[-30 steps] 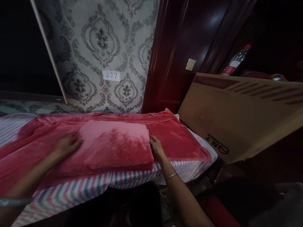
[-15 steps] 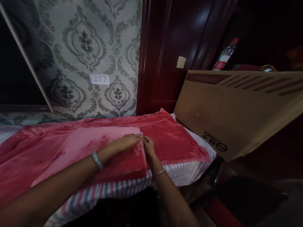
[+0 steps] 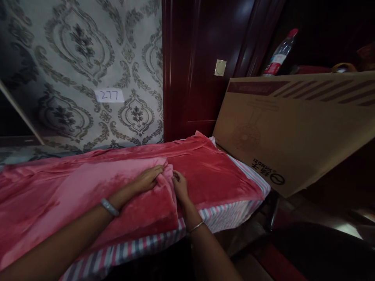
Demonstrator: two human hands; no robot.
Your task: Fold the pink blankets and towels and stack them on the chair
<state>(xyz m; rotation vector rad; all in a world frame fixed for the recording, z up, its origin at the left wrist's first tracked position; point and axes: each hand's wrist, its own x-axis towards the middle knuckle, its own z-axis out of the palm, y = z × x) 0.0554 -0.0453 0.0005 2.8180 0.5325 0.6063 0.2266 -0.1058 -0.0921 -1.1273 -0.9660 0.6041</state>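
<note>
- Damask wallpaper [image 3: 79, 43], head view, bearing number card "277" [image 3: 109, 96]; striped sheet [image 3: 216, 220] below.
- Red-pink plush blanket [image 3: 216, 175] — on the sheet, folded layer uppermost, presumably spread flat for working room.
- Left hand [image 3: 149, 177]: closed on the layer's bunched edge, apparently to keep its plies together.
- Right hand [image 3: 180, 185]: fingers narrowly curled at that edge, seemingly steadying it; whether gripping, cannot tell.
- Against half a second ago: smooth edge now gathered; left fingers, then flat, now bent.

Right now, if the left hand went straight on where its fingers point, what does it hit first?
The bunched folded edge of the pink-and-red plush blanket, right at the left hand's fingertips. Beyond it, probably the right hand; depth is unclear.
</note>
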